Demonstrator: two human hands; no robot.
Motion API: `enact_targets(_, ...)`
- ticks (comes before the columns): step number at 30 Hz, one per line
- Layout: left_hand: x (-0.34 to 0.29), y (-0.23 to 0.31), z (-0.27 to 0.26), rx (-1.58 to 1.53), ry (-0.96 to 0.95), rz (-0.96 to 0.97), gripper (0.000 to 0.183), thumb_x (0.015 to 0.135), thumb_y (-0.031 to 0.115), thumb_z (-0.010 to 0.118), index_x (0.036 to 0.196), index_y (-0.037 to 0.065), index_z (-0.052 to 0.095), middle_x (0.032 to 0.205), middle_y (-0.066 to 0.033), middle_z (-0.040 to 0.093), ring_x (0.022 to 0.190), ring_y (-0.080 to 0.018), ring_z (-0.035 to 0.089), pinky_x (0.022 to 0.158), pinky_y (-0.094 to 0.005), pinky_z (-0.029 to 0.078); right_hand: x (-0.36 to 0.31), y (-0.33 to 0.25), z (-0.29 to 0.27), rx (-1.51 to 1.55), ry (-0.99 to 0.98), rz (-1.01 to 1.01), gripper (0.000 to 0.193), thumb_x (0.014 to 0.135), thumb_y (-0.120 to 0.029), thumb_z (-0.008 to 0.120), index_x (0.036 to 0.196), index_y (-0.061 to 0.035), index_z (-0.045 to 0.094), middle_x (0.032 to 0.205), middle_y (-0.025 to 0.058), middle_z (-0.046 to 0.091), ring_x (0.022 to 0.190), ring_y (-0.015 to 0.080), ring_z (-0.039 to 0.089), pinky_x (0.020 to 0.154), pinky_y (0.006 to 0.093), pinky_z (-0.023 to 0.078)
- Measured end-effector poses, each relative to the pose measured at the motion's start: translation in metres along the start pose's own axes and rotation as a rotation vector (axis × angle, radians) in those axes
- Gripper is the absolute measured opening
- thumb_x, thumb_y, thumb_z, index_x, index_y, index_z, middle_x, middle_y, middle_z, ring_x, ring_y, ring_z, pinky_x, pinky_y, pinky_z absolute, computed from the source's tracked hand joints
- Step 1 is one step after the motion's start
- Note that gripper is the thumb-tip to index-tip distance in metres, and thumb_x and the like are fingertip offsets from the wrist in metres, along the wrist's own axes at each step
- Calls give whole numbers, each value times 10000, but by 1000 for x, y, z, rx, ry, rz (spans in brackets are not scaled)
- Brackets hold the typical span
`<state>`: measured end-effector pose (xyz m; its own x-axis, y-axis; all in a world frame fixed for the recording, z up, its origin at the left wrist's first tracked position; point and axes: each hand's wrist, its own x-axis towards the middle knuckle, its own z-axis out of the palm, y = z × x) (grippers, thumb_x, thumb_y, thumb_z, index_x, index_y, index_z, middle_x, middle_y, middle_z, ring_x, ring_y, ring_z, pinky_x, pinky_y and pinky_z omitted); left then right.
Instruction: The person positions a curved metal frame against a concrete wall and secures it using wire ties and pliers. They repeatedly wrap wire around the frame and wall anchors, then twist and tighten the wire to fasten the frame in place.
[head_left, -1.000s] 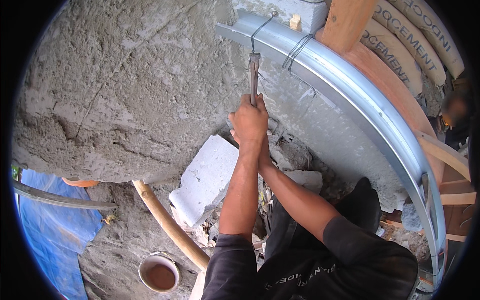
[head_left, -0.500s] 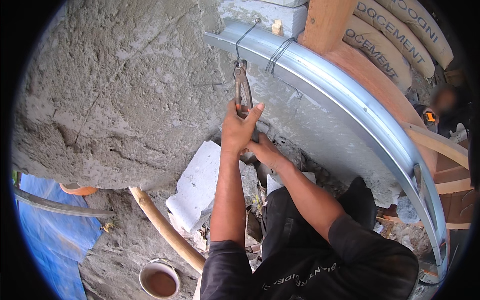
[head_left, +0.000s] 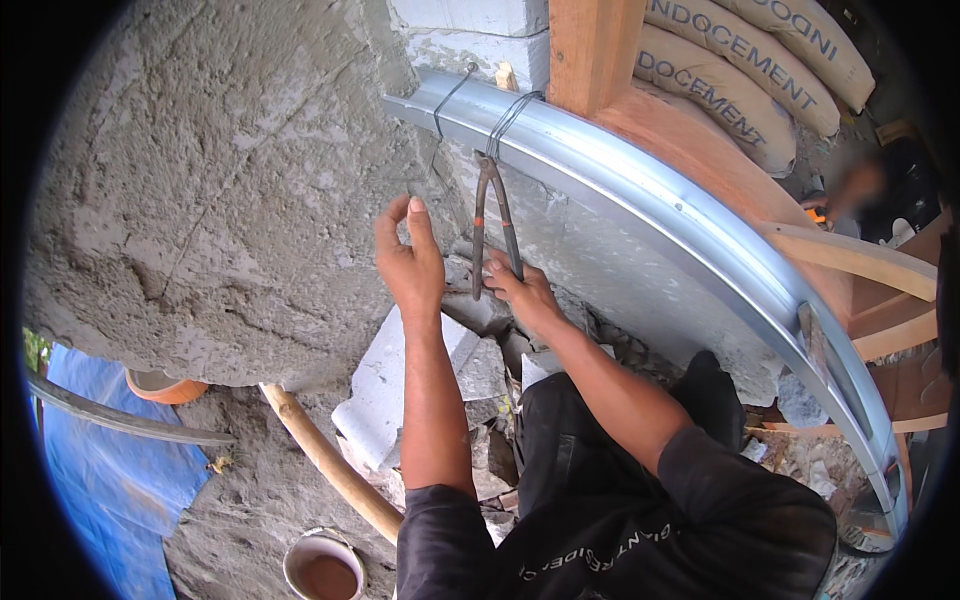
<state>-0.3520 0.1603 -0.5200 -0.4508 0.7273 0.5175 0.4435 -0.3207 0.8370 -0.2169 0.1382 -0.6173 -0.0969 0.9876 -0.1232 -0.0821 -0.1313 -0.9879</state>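
Note:
End-cutting pincers [head_left: 484, 195] with orange bands stand nearly upright, their handles spread apart. My right hand [head_left: 525, 295] is closed round the lower part of the right handle. The pincer jaws meet the lower end of a wire tie [head_left: 510, 122] looped round a shiny metal channel [head_left: 600, 150]. Left of the pincers, my left hand [head_left: 412, 265] is raised before the rough wall, its thumb and fingers apart and nothing visible between them. A second wire tie [head_left: 445, 100] runs from a nail across the channel's left end, its tail hanging down.
A rough cement wall [head_left: 230, 180] fills the left. Broken pale blocks [head_left: 385, 385] lie below my hands, beside a wooden pole [head_left: 330, 455] and a bucket [head_left: 325, 570]. A timber post [head_left: 592, 50], stacked cement bags [head_left: 725, 95] and another person [head_left: 880, 190] are at the right.
My left hand has let go of the pincers and moved left. The pincers have shifted from the left wire tie to the right one, and their handles have spread. My view has shifted slightly.

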Motion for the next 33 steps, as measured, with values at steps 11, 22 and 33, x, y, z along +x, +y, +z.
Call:
enact_targets(11,-27,42,52,-613,-267,-457,697,927,492,426,1313,-85,363,1253,-206,511,1155,-270,509,951,-377,381,-142,-6,-95,-459,-144,-347,429,889,-214,562,1257,-9,483,1319,193,458,1221,305,460,995,354,363)
enact_targets(22,-22,58,87,-838,-229,-501,289,938,288,506,998,8,540,839,-54,600,719,-151,594,665,-258,473,-197,-79,-119,-10,-324,-390,495,927,-66,456,1374,56,283,1298,233,469,1148,328,525,994,417,373)
enact_targets(33,19,35,38,127,-509,248,277,940,276,470,907,24,581,697,-184,614,657,-346,615,592,-416,460,-175,-66,-109,-76,-277,-250,445,945,-73,412,1338,112,315,1238,217,525,1097,273,566,957,366,413)
